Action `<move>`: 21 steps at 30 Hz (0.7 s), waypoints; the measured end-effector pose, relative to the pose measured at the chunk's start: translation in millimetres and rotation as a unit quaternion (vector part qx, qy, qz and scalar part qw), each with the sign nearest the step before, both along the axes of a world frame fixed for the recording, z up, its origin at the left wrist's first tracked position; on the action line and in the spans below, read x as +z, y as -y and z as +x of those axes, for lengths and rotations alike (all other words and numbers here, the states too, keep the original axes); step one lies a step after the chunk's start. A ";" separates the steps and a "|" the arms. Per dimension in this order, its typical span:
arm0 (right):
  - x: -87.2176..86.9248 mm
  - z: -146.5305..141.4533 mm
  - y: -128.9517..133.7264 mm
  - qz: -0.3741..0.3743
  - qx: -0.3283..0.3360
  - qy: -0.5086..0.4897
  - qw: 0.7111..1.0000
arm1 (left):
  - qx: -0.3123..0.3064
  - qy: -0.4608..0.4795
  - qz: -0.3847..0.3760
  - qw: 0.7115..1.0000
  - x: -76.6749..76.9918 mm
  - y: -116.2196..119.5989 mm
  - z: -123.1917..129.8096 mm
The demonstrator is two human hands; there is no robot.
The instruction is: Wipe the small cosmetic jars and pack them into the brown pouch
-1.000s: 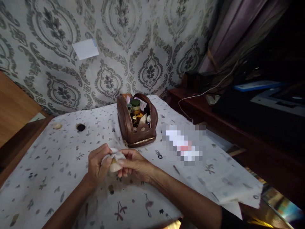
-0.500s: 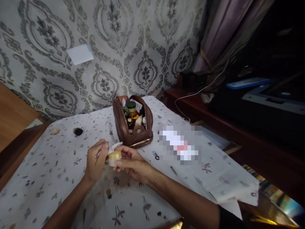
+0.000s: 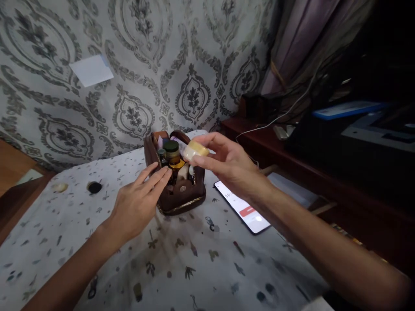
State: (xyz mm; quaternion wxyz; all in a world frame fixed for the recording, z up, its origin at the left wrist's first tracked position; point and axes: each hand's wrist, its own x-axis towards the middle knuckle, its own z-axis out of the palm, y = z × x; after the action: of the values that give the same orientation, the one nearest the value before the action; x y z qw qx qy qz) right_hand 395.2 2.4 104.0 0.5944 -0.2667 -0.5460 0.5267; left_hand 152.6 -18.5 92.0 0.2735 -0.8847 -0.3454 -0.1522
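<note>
Between the thumb and fingers of my right hand (image 3: 228,162) is a small cosmetic jar (image 3: 195,150), white with a yellowish band, held tilted over the right side of an unzipped brown toiletry bag (image 3: 181,202). My left hand (image 3: 139,198) lies with fingers outstretched at the bag's left front edge and holds nothing. Packed in the bag are a dark-green-lidded jar (image 3: 171,149), an amber gold-coloured container (image 3: 177,165) and several small bottles. Part of the bag's right side is hidden behind the jar and my right hand.
A lit phone (image 3: 243,209) lies right of the bag on the patterned tablecloth (image 3: 181,263). Far left sit a black round lid (image 3: 94,187) and a small cream-coloured round item (image 3: 60,187). A white cable (image 3: 279,117) runs along the dark red furniture at right.
My right hand has lifted the jar up and right to the bag. My left hand has let go of it and moved to the bag's edge, fingers now extended.
</note>
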 end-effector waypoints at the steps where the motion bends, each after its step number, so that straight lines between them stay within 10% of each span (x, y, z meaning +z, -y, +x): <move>1: 2.1 1.0 -7.7 0.017 0.000 0.026 1.000 | -0.005 -0.002 0.007 1.000 -0.6 -0.7 -0.9; 6: 2.5 -8.0 -42.9 0.137 0.027 0.178 0.974 | -0.020 0.021 0.015 0.999 0.0 -2.9 -4.7; 10: 4.4 -19.1 -58.1 0.228 0.003 0.374 0.899 | -0.039 0.043 0.010 0.998 -1.7 -5.8 -6.3; 21: 32.3 -39.1 -74.1 0.224 0.108 0.575 0.779 | -0.057 0.073 -0.007 0.996 -6.5 -10.0 -7.2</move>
State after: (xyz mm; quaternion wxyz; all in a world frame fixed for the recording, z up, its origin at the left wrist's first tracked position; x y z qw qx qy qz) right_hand 356.1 76.5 136.3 0.1520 -0.3181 -0.9144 0.1991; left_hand 145.4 -8.5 85.5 0.2324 -0.8913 -0.3148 -0.2290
